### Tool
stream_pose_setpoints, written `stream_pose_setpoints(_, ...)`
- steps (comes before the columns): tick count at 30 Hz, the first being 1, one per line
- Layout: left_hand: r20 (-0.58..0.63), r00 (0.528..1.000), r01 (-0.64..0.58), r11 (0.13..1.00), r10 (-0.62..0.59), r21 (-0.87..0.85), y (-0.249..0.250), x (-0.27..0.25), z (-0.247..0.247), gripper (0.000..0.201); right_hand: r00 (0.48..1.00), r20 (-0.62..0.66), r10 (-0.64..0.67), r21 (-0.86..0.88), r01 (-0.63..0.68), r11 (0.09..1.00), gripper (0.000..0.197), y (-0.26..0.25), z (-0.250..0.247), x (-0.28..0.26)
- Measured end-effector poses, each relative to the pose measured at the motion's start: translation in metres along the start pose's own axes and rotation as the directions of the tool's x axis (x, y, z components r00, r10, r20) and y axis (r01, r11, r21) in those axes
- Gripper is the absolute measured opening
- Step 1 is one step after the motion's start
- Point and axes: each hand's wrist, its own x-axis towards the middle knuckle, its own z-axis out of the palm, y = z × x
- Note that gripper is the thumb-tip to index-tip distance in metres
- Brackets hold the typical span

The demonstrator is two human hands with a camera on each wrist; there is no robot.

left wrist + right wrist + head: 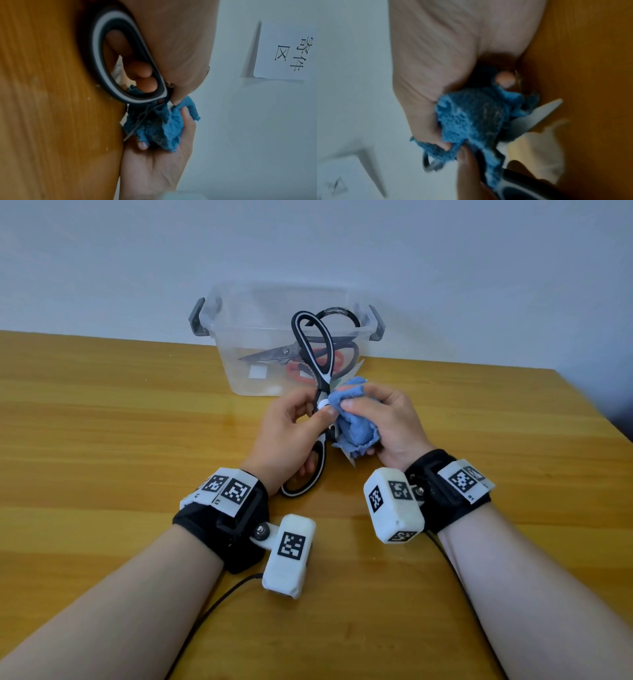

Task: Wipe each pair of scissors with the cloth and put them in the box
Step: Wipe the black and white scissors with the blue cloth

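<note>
Sitting at the far side of wooden table (102, 412), against the wall: clear plastic box (236, 337) with grey latches, holding a steel-bladed pair (274, 355) with dark handles lying flat, plus red-handled scissors (301, 369) beneath; a black loop leans on the right rim. In front of box, held above table: black-and-white scissors (313, 344), handles spread wide open, one loop up over the box, other loop down by the wrist. Left hand (287, 436) curled around lower handle, thumb pressed near the pivot. Right hand (387, 422) clenched around bunched blue cloth (352, 419), thumb on top, cloth wrapped over a blade. Left wrist view only: two fingertips (139, 69) poking through lower loop; paper sign (284, 51) on wall. Right wrist view only, blurred: bare blade tip (542, 112) sticking out past cloth.
</note>
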Motion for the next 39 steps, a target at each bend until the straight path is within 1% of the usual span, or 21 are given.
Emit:
stream_pose_setpoints(2,0.016,1.000,0.000,1.000,0.000,-0.003,0.001,0.000,0.000,0.020,1.000,-0.008,-0.003,-0.019,0.003,1.000,0.008,0.002,0.002,0.001)
stream_pose_setpoints(6,0.049,0.999,0.003,1.000,-0.003,-0.012,0.003,-0.002,-0.001,0.011,0.993,-0.118,-0.032,0.063,0.040,0.997,0.009,0.001,0.003,0.002)
stream_pose_setpoints(8,0.057,0.998,0.000,1.000,0.000,-0.012,0.003,-0.003,-0.002,0.013,0.984,-0.176,-0.017,0.144,0.043,0.989,0.018,-0.001,0.000,0.003)
stream_pose_setpoints(9,0.062,0.998,0.000,1.000,0.001,-0.010,0.003,-0.003,-0.002,0.014,0.979,-0.202,-0.006,0.205,0.048,0.977,0.018,-0.002,-0.001,0.004)
stream_pose_setpoints(12,0.055,0.998,0.006,1.000,-0.005,-0.010,0.004,-0.004,-0.001,0.022,0.956,-0.286,0.068,0.343,0.036,0.939,0.010,-0.002,-0.007,0.008)
stream_pose_setpoints(13,0.045,0.999,0.005,1.000,-0.005,-0.015,0.004,-0.004,-0.001,0.025,0.953,-0.286,0.095,0.388,0.025,0.921,0.005,-0.002,-0.009,0.010)
stream_pose_setpoints(15,0.019,1.000,0.007,1.000,-0.007,-0.020,0.003,-0.002,0.000,0.022,0.965,-0.221,0.139,0.434,-0.030,0.900,0.028,-0.001,-0.012,0.011)
stream_pose_setpoints(16,0.002,1.000,0.013,1.000,-0.013,-0.016,0.002,-0.001,-0.001,0.018,0.975,-0.164,0.149,0.436,-0.064,0.898,0.034,-0.001,-0.012,0.010)
stream_pose_setpoints(17,-0.013,1.000,0.021,1.000,-0.021,-0.013,0.001,-0.001,-0.001,0.015,0.983,-0.120,0.137,0.405,-0.077,0.911,0.029,-0.002,-0.011,0.009)
stream_pose_setpoints(19,-0.025,0.999,0.024,1.000,-0.024,-0.013,-0.001,0.001,0.000,0.015,0.998,-0.028,0.057,0.257,-0.048,0.965,0.008,-0.001,-0.006,0.005)
stream_pose_setpoints(21,-0.018,1.000,0.019,1.000,-0.020,-0.007,-0.001,0.001,-0.001,0.017,1.000,0.026,0.001,0.103,-0.004,0.995,0.008,0.001,-0.001,0.003)
stream_pose_setpoints(22,-0.005,1.000,0.019,1.000,-0.019,-0.003,-0.001,0.000,-0.002,0.017,0.999,0.040,-0.006,0.075,0.003,0.997,0.008,0.002,0.000,0.002)
stream_pose_setpoints(24,0.043,0.999,0.012,1.000,-0.012,-0.002,0.000,0.000,-0.002,0.013,0.999,0.031,0.007,0.063,-0.009,0.998,0.007,0.002,-0.002,0.003)
stream_pose_setpoints(26,0.079,0.997,-0.001,1.000,0.002,-0.007,0.001,-0.001,-0.002,0.008,1.000,-0.005,-0.009,0.059,0.009,0.998,0.007,0.002,-0.002,0.002)
stream_pose_setpoints(28,0.085,0.996,0.002,1.000,-0.002,-0.001,0.001,-0.001,-0.003,0.011,0.997,-0.076,-0.029,0.063,0.034,0.997,0.011,0.003,-0.001,0.003)
stream_pose_setpoints(29,0.085,0.996,0.009,1.000,-0.010,0.010,0.001,-0.001,-0.002,0.015,0.991,-0.133,-0.029,0.082,0.040,0.996,0.011,0.003,-0.002,0.005)
stream_pose_setpoints(31,0.096,0.995,0.020,0.999,-0.024,0.043,0.001,-0.002,-0.001,0.023,0.968,-0.250,0.007,0.186,0.041,0.982,0.011,0.002,-0.003,0.008)
stream_pose_setpoints(33,0.103,0.994,0.023,0.997,-0.030,0.067,0.002,-0.002,0.001,0.028,0.956,-0.290,0.041,0.296,0.049,0.954,0.011,0.002,-0.005,0.010)
stream_pose_setpoints(36,0.047,0.998,0.043,0.997,-0.045,0.059,0.000,-0.001,0.002,0.026,0.965,-0.261,0.039,0.333,0.052,0.941,0.010,-0.001,-0.005,0.009)
stream_pose_setpoints(38,0.014,0.999,0.046,0.998,-0.046,0.050,-0.001,0.000,0.001,0.020,0.985,-0.171,0.037,0.307,0.018,0.952,0.015,-0.003,-0.005,0.006)
stream_pose_setpoints(39,0.008,0.999,0.040,0.998,-0.041,0.048,-0.001,0.000,0.000,0.017,0.993,-0.115,0.028,0.251,0.002,0.968,0.019,-0.003,-0.004,0.004)
